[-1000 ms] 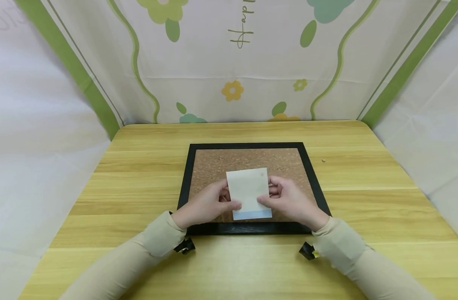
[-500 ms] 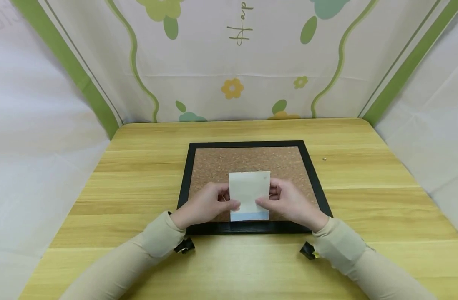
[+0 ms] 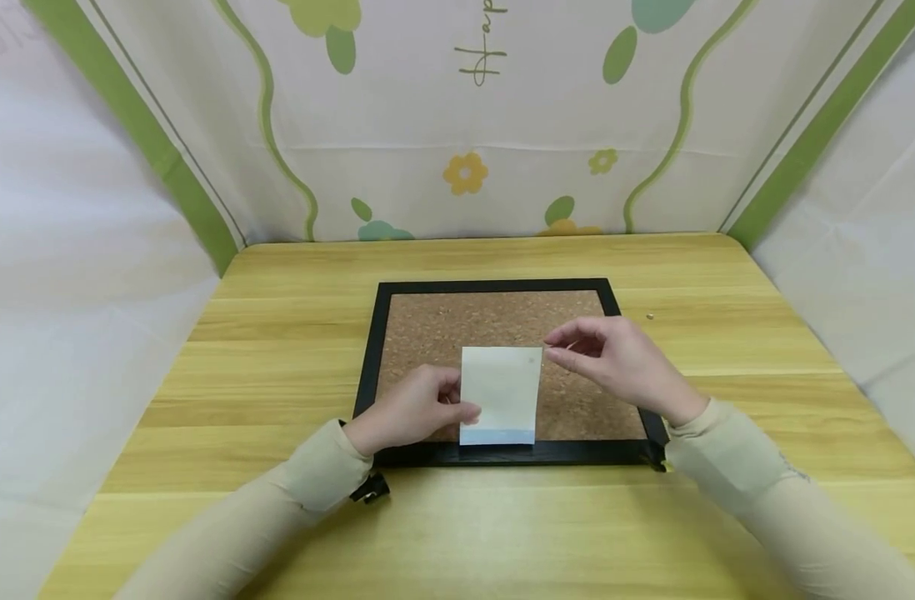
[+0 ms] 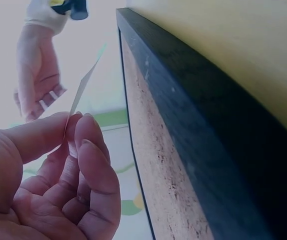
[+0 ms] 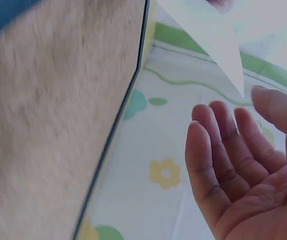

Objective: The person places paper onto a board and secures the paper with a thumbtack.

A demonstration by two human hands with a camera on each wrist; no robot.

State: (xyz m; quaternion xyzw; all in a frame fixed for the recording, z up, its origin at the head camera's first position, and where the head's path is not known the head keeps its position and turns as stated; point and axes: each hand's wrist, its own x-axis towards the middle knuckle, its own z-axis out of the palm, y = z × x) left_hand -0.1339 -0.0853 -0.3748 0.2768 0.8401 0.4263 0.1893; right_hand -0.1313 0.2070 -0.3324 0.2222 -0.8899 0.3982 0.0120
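A small cream paper card (image 3: 500, 387) with a pale blue band along its lower edge is held up over a corkboard (image 3: 442, 321) in a black frame. My left hand (image 3: 412, 408) pinches its left edge low down, thumb in front and fingers behind. In the left wrist view the card (image 4: 82, 87) shows almost edge-on, thin and slightly bent. My right hand (image 3: 626, 362) hovers at the card's upper right corner, thumb and fingers apart. In the right wrist view the card's corner comes close to the thumb tip, and nothing lies in the palm. A tiny dark spot marks that corner.
The corkboard lies on a wood-grain table (image 3: 277, 333). A tiny object (image 3: 650, 317) lies on the table right of the frame. A floral cloth (image 3: 397, 125) hangs behind the table. Black wrist gear (image 3: 371, 489) shows beneath the left cuff.
My right hand has let go of the card's right edge and moved up and to the right, near its top corner. My left hand keeps its hold; the card has straightened slightly.
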